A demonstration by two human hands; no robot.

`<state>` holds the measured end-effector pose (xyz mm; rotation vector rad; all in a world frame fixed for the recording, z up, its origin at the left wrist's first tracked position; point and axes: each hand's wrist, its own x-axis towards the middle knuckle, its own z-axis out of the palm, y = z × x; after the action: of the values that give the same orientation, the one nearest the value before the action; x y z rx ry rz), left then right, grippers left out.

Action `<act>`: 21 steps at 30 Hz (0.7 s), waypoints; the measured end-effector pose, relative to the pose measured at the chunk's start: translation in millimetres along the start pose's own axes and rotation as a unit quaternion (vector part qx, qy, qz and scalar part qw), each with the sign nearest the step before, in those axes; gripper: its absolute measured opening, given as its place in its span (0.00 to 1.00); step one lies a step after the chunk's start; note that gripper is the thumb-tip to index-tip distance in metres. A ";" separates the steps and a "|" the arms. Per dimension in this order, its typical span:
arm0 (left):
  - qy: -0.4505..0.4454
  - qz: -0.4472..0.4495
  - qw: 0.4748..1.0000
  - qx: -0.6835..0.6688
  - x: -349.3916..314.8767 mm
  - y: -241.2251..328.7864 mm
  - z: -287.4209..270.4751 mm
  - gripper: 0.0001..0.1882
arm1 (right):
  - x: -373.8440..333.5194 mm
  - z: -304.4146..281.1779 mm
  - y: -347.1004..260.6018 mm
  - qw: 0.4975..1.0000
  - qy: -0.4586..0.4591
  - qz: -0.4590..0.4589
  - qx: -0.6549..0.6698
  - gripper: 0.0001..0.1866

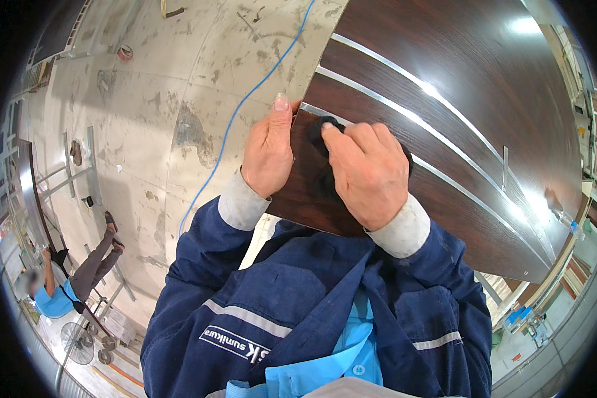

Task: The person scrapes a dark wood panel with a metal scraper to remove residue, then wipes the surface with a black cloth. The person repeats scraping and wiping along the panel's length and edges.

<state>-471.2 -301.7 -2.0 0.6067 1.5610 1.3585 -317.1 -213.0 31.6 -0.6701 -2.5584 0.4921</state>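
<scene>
A large dark brown wood-grain panel (404, 30) with several silver inlaid strips lies in front of me, reaching off to the right. My left hand (268, 149) is at its left edge, thumb pointing up along the side and fingers mostly hidden behind the edge, gripping it. In my right hand (371, 172) is a bunched black cloth (322, 136), pinched under the fingers and pressed on the panel at the left end of the nearest silver strip (438, 174). The palm side of this hand is hidden.
A blue cable (229, 126) snakes across the stained floor (179, 86) at left. Farther left, a person in a blue shirt (56, 302) stands by another dark panel (30, 179), near a fan (77, 343). On the panel's far right sits a small clear bottle (576, 230).
</scene>
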 end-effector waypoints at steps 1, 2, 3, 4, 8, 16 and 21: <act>-0.001 -0.026 0.999 0.030 3.5 -3.9 -0.5 0.36 | -2.3 3.9 5.3 1.000 0.003 -0.005 0.003 0.15; -0.023 -0.036 0.997 0.066 7.4 -4.7 -3.2 0.34 | 0.8 10.5 8.4 1.000 -0.002 -0.005 0.006 0.14; -0.018 -0.061 0.992 0.106 9.9 -6.8 -3.1 0.33 | 0.4 13.6 11.9 1.000 0.015 -0.016 0.008 0.14; -0.021 -0.013 0.992 0.128 10.9 -8.5 -1.6 0.32 | 1.4 16.5 14.9 1.000 0.015 -0.021 0.011 0.13; 0.066 0.075 0.977 0.186 9.4 -14.6 10.6 0.36 | -5.2 5.3 27.9 0.999 0.024 0.040 0.029 0.08; 0.106 0.168 0.916 0.347 2.1 0.8 9.7 0.50 | -19.7 -29.0 42.8 0.912 -0.013 0.235 0.336 0.15; 0.126 0.246 0.843 0.461 -14.5 19.8 10.2 0.54 | -15.1 -31.6 29.9 0.926 -0.073 0.154 0.336 0.13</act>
<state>-460.1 -303.9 22.0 1.5496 2.3878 0.9695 -278.4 -189.5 40.0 -0.7830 -2.1822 1.4825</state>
